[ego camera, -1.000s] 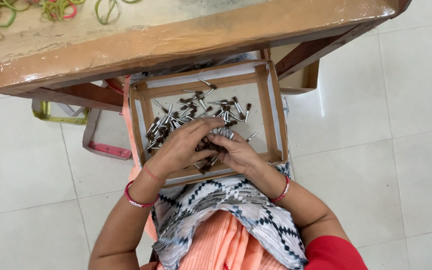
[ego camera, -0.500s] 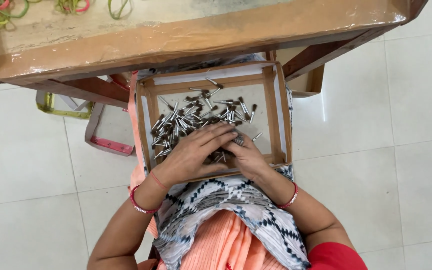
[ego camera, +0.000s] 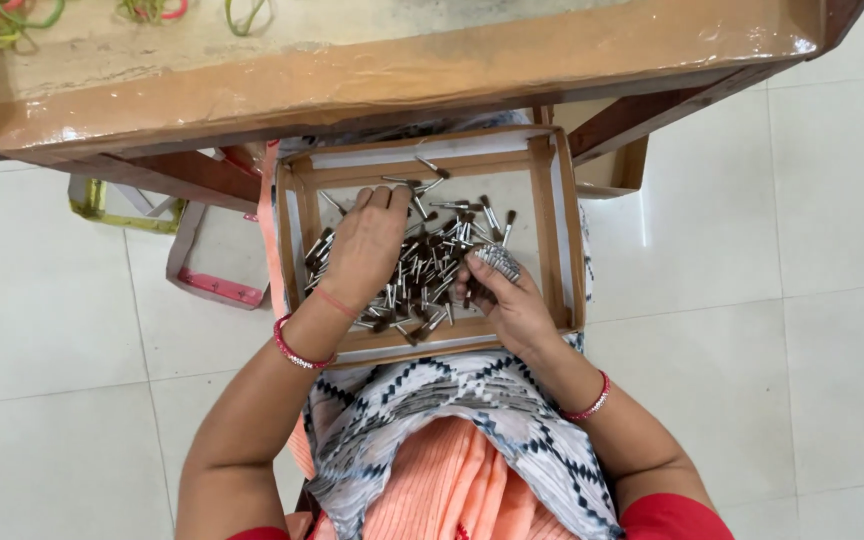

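A shallow cardboard tray [ego camera: 550,215] rests on my lap, holding a heap of several small metal pins with dark tips [ego camera: 444,258]. My left hand [ego camera: 367,248] lies palm down on the left part of the heap, fingers stretched toward the tray's far edge. My right hand [ego camera: 505,300] sits at the tray's near right, fingers closed around a tight bundle of the pins [ego camera: 497,261] with their silver ends showing.
A brown wooden table [ego camera: 382,70] juts over the tray's far side, with coloured rubber bands [ego camera: 12,22] on its top. Open cardboard boxes [ego camera: 207,262] lie on the white tiled floor at my left. A patterned cloth [ego camera: 442,410] covers my lap.
My left hand has slid from over the right hand toward the far left of the heap. The right hand now shows a gathered bundle of pins. The view has shifted slightly.
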